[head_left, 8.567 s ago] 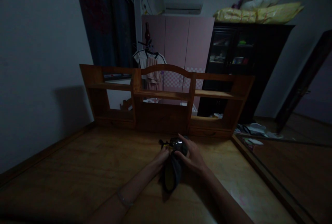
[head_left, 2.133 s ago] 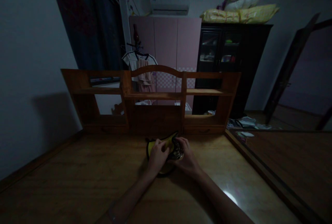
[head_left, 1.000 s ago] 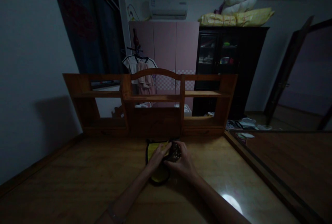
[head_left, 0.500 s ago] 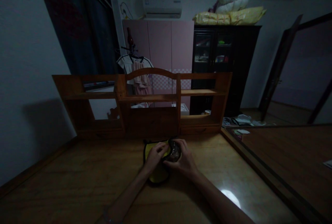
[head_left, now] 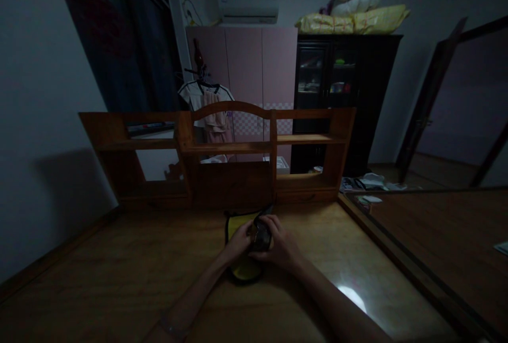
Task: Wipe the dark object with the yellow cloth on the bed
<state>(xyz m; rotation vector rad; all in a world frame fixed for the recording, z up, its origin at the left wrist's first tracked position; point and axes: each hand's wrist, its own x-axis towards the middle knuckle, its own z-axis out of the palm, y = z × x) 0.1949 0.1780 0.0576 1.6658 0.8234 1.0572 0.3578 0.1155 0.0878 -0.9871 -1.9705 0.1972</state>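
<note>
On the wooden tabletop [head_left: 190,279], a yellow piece with black edging [head_left: 244,271], perhaps a cloth or flat pouch, lies under my hands. Just above it is a dark, glossy, rounded object [head_left: 262,236]; the dim light hides its exact kind. My right hand [head_left: 282,245] is closed round its right side, fingers over the top and thumb below. Against its left side rests my left hand [head_left: 239,242], fingers closed and their tips partly hidden behind the object. A dark pointed flap sticks up above the fingers.
A wooden shelf unit [head_left: 230,148] stands along the table's far edge. The table's right side has a raised wooden rim [head_left: 381,247]. A white wall [head_left: 59,184] borders the left. Beyond stand a pink wardrobe [head_left: 244,62] and a dark cabinet [head_left: 369,83].
The dark object has turned and shifted slightly left in my right hand. My left fingers have moved in against it. The yellow piece has slid a little to the right.
</note>
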